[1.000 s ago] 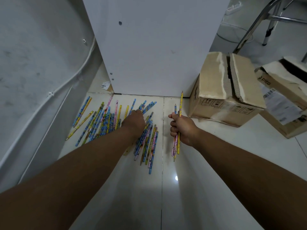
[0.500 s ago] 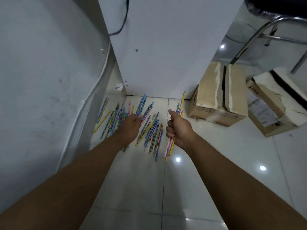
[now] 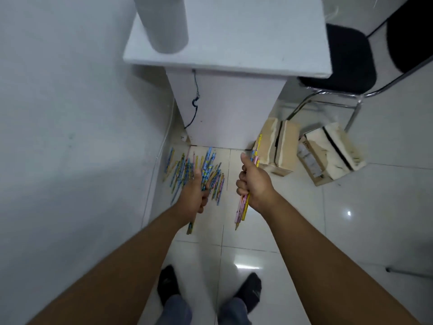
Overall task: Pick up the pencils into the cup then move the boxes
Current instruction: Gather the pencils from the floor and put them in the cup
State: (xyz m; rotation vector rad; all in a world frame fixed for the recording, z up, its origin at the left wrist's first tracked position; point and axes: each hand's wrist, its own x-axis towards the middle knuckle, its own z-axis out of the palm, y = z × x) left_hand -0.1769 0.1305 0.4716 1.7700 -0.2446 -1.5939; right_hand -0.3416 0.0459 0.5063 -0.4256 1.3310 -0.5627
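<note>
Since half a second ago the view has climbed: the shoes [image 3: 167, 284] now show at the bottom edge, and both hands have come up from the floor with their load. I see the left hand [image 3: 195, 195] with fingers wrapped round a bunch of blue pencils [image 3: 207, 165], and the right hand [image 3: 254, 184] closed as a fist, thumb up, round a few pink and yellow pencils [image 3: 243, 207]. Both bunches run lengthwise away from me, and in the right one a sharpened end points toward me. Beyond the hands many loose pencils [image 3: 175, 171] lie on the tiles by the wall, and further right a cardboard box [image 3: 277, 146] and a second box [image 3: 332, 153] stand near the desk foot. The coming move turns, I think, on this: the cup [image 3: 167, 24] stands at the near left corner of the desk [image 3: 234, 50], above and ahead of the hands, slightly left — so the left hand is nearer, and each bunch must turn upright to enter. The cup's mouth is cut off by the top edge, so I cannot tell how full it is.
</note>
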